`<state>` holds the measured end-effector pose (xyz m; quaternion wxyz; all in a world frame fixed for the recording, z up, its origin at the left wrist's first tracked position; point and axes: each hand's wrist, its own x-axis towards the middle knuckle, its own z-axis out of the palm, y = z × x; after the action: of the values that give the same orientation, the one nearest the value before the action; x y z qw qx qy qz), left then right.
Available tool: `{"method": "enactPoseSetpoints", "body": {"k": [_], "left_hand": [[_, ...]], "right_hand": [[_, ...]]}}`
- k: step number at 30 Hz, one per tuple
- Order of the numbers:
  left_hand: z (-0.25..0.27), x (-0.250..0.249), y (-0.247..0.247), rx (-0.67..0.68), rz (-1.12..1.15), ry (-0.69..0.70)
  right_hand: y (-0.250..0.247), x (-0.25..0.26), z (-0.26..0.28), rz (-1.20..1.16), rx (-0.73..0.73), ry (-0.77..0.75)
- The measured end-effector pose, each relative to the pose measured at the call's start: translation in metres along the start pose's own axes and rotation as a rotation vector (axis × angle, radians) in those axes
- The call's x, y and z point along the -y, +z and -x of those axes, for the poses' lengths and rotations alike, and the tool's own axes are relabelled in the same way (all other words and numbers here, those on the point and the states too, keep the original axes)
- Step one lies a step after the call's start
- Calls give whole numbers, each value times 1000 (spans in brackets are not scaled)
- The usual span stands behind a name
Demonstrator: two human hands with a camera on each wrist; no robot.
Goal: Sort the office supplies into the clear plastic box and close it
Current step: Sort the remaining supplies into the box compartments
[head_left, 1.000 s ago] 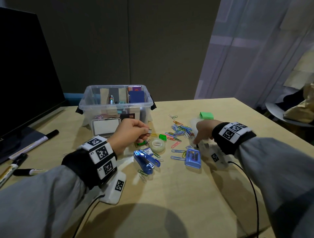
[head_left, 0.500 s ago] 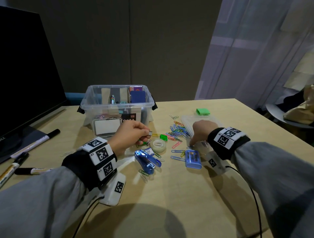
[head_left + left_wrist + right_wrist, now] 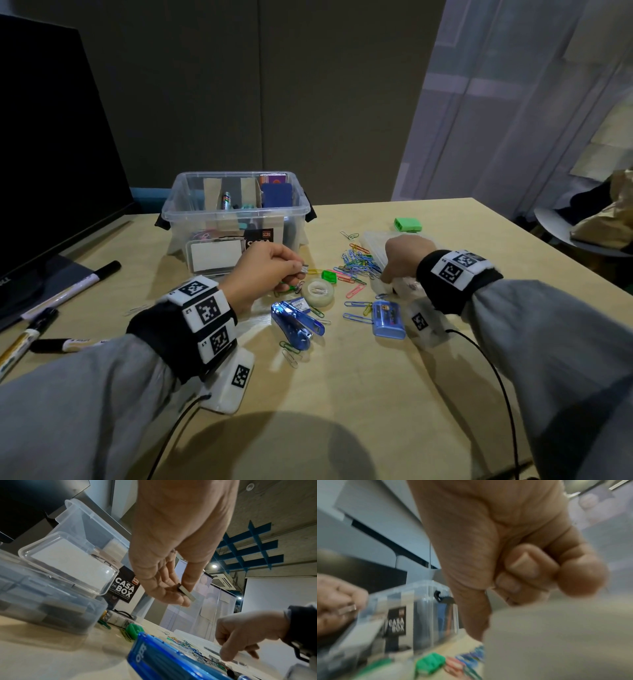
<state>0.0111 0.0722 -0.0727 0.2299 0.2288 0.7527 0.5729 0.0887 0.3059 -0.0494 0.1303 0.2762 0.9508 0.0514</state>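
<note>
Since a second ago the right hand [image 3: 404,255] has slid toward 12 o'clock, off the blue case [image 3: 388,319] and up to the near edge of the clear lid [image 3: 376,240]; the left hand [image 3: 263,270] has hardly shifted.

Left hand hovers above the table [image 3: 342,394], thumb and fingers pinching a staple strip [image 3: 186,593], a short grey metal bar, clear of everything below. Right hand has its fingers curled down, tips at the table by the paperclip pile [image 3: 359,265]; the right wrist view is blurred and I cannot tell whether anything is caught in them.

Sitting open at 12 o'clock is the box [image 3: 236,209], with cards, a battery and other bits standing inside. A small clear case [image 3: 214,255] with a white insert leans against its front wall. At 3 o'clock from the left hand lies the tape roll [image 3: 318,291], flat, with a green clip [image 3: 329,277] just beyond it. Stapler [image 3: 296,325] lies at 6 o'clock from the tape, a few loose clips around it. Blue case lies at 3 o'clock from the stapler, blue clips touching its left edge. A green sharpener [image 3: 407,224] sits at 1 o'clock, well apart from the pile.

Markers [image 3: 68,291] lie at 9 o'clock beside the monitor [image 3: 51,154].
</note>
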Motion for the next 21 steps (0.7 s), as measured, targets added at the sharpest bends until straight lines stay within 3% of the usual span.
{"method": "enactPoseSetpoints", "body": {"k": [12,21], "left_hand": [[7,-7,9,14,-14,28],[7,-4,10,16,-37,26]], "right_hand": [[-25,-38,9,-37,-102,122],[9,-75,-7,64,59,316]]}}
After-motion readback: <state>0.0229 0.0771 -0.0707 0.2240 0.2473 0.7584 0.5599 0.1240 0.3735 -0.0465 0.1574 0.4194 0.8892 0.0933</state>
